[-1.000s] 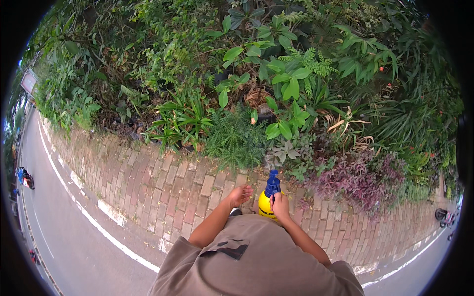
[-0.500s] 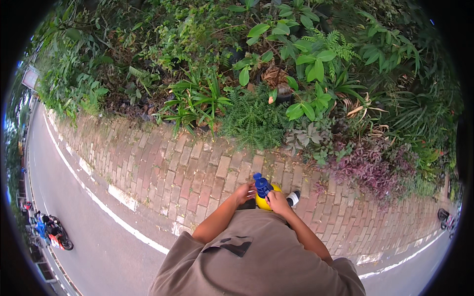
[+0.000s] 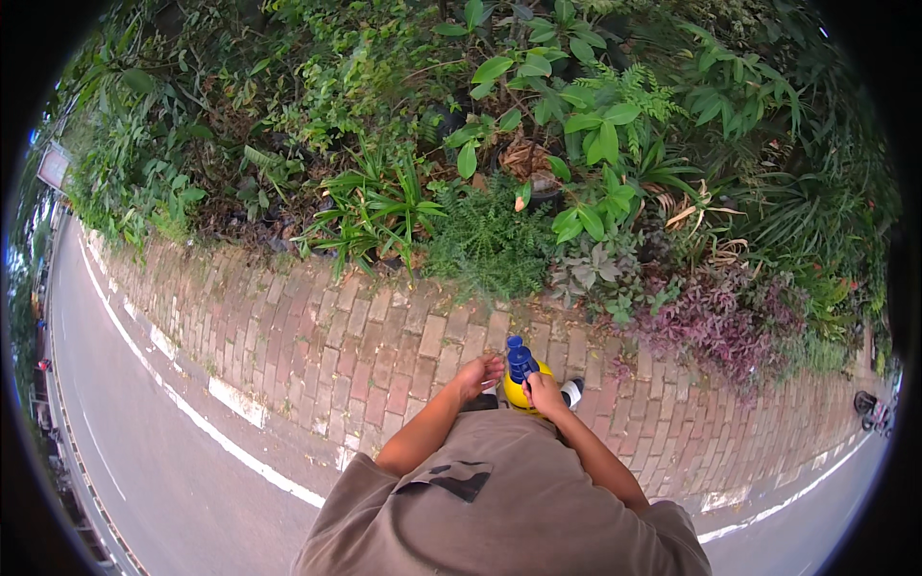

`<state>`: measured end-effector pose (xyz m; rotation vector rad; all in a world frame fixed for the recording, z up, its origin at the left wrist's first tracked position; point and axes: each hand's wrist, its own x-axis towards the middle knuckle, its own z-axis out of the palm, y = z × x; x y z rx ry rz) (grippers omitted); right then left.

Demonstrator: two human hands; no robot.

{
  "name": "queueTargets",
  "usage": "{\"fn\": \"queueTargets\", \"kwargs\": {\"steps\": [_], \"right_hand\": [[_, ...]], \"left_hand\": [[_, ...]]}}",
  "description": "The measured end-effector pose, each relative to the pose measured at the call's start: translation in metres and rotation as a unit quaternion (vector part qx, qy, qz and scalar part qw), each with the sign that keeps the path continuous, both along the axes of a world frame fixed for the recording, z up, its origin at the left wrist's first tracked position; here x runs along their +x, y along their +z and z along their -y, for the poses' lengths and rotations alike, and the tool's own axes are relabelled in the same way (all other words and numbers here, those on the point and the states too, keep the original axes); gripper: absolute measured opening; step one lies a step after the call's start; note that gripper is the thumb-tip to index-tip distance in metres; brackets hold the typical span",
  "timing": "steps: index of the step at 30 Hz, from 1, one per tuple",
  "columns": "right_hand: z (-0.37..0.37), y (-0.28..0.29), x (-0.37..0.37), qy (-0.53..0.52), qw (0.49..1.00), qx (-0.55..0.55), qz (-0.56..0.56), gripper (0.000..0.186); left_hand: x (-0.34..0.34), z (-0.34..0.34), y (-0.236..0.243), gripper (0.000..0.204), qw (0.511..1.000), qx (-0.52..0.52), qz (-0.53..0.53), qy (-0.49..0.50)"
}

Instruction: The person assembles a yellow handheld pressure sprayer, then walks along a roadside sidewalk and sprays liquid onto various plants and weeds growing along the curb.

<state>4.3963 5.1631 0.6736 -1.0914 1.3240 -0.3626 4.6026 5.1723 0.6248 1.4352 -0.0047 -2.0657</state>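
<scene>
In front of my body is a yellow spray bottle (image 3: 516, 396) with a blue spray head (image 3: 520, 359). The fingers of my right hand (image 3: 545, 392) wrap round the blue handle at its side. My left hand (image 3: 479, 375) hovers just left of the spray head, fingers apart and nothing in them. The blue nozzle points away from me, toward a low, feathery green plant (image 3: 492, 245) at the edge of the paving. Part of the yellow bottle is hidden by my right hand and shirt.
Brick paving (image 3: 317, 346) runs across beneath me. Dense plants line its far side, including a purple-leaved shrub (image 3: 720, 312) and a dark pot (image 3: 545, 192). A road (image 3: 182, 451) lies beyond the kerb at left. A motorbike (image 3: 872, 408) is at far right.
The spray bottle and my right hand have shifted slightly right. My left hand has come away from the spray head, fingers spreading. A motorbike on the left road has gone from view.
</scene>
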Motion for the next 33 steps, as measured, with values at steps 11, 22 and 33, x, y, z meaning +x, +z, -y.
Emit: {"fn": "queueTargets", "kwargs": {"steps": [11,22,33], "right_hand": [[-0.001,-0.006,-0.013,-0.014,0.999,0.02,0.031,0.035],[-0.006,-0.021,-0.015,0.056,0.995,-0.069,-0.041,0.037],[-0.02,-0.016,0.008,0.158,0.976,-0.089,-0.117,0.044]], "left_hand": [[-0.013,0.007,-0.008,0.025,1.0,-0.005,-0.007,-0.002],[-0.019,-0.003,-0.001,0.025,1.0,0.001,0.004,0.029],[-0.004,-0.008,-0.004,0.03,0.998,0.036,0.012,0.044]]}}
